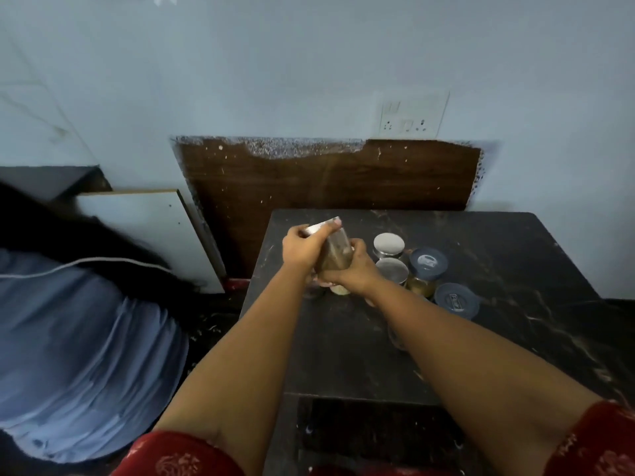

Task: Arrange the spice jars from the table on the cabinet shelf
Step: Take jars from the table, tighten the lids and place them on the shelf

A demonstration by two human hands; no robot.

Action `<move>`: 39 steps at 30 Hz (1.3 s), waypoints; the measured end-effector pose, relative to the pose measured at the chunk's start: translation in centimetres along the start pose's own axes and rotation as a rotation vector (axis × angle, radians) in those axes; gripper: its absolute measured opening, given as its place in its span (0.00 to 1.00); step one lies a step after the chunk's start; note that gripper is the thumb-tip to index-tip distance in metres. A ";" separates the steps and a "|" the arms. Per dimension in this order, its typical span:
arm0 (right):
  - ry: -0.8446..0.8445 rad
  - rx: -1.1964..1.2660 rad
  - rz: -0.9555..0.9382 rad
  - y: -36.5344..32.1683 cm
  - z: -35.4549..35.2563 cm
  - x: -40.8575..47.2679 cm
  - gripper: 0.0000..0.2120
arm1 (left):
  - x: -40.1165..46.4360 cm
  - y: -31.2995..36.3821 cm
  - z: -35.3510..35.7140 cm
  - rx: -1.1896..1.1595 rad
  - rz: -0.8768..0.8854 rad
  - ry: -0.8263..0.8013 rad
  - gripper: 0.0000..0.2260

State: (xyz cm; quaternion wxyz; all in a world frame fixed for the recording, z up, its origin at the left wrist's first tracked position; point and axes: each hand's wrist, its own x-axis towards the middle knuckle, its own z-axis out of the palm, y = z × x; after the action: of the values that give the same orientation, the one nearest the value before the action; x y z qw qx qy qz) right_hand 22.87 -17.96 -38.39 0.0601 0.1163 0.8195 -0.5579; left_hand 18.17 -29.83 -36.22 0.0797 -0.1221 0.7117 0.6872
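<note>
**Jar lifted in a two-hand grip, clear of the table — entry on carrying it well**

Obs.: Both hands hold one clear glass spice jar with a flat silver lid and brown contents (335, 255). The jar is tilted, lid leaning to the left and away from the person. Left hand (304, 249) wraps the lid end, fingers curled over the silver rim. Right hand (354, 271) is curled round the lower body and base. Both grips are closed on the same jar.

Location of task items: the held jar sits above the dark marbled stone table (515, 269). Just right of the grip stand two silver-lidded glass jars (388, 245) and, beyond them, two glass jars with dark blue-grey lids (428, 263). Directly below the grip a pale jar base (340, 289) peeks out; what it is I cannot tell. No cabinet shelf is identifiable in view.

Judgement: step in hand appears to be pick-up or lid check before transfer.

Method notes:
- Bring jar upright before moving off; a tilted lid may leak if loose.
- Keep the right hand under the base as support.
- Lift straight up from the grip point, since the neighbours to the right stand close enough to knock.
</note>
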 end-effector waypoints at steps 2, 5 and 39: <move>0.035 0.128 0.022 -2.0 -0.8 0.1 0.41 | 0.0 2.3 0.2 -0.051 -0.024 -0.201 0.37; -0.195 0.618 0.084 -5.1 -1.8 -0.2 0.32 | -0.5 3.7 -0.4 -0.276 -0.109 -0.560 0.36; -0.218 0.978 -0.169 -12.6 -4.0 -1.9 0.18 | -0.1 11.8 0.1 -0.333 0.089 -0.659 0.27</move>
State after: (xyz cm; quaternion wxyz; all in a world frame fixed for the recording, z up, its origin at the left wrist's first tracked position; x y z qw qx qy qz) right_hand 21.55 -18.91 -25.09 0.0387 0.0052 0.4579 -0.8881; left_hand 14.92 -29.44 -24.87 0.2537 0.1256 0.5308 0.7988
